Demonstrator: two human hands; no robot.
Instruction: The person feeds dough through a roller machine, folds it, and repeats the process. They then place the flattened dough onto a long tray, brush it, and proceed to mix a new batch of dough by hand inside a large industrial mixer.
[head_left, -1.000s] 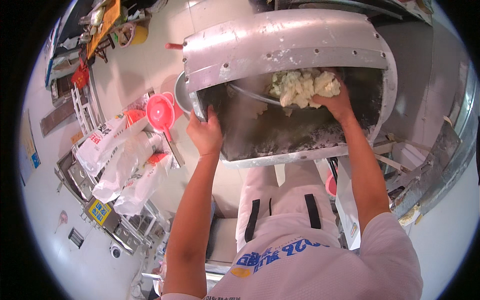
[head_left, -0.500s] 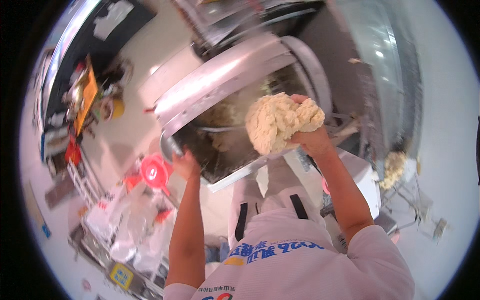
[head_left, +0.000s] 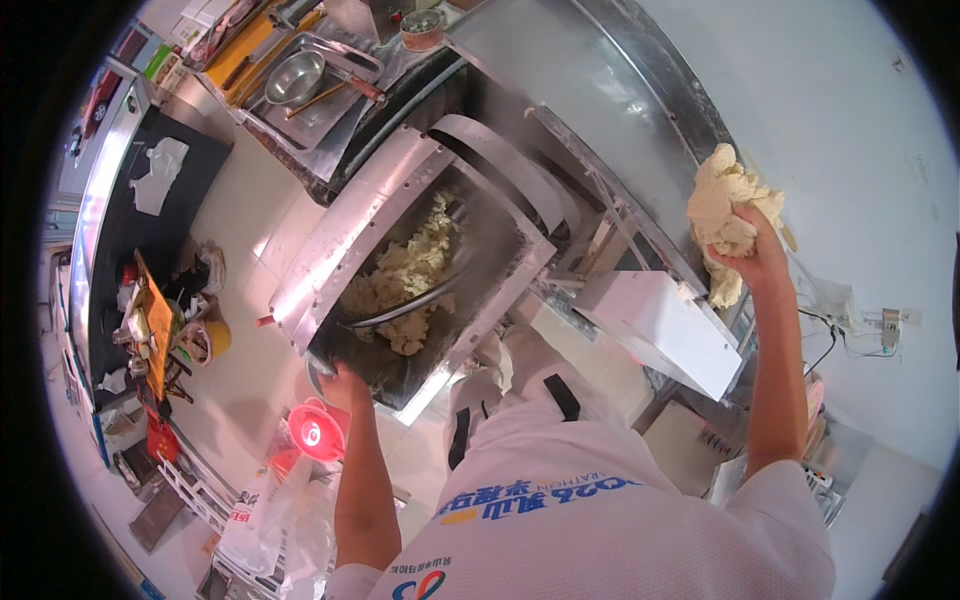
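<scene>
My left hand (head_left: 343,385) grips the lower left corner of the steel mixer (head_left: 356,232), beside its open mouth. Pale, crumbly dough (head_left: 405,275) lies inside around a curved metal blade (head_left: 405,307). My right hand (head_left: 755,246) is out at the far right, closed on a big ragged lump of dough (head_left: 728,198) over the end of a long steel surface (head_left: 590,70). More dough (head_left: 722,283) shows just below that lump; whether the two touch I cannot tell.
A tray with a steel bowl (head_left: 296,78) sits on the bench above the mixer. A white box (head_left: 655,330) is right of the mixer. A pink basin (head_left: 318,430) and white sacks (head_left: 250,520) are at lower left, a dark counter (head_left: 140,230) at far left.
My right hand has lifted the dough out of the mixer and carried it rightward to the steel surface. My left hand stays at the mixer's corner. The view has turned toward the right.
</scene>
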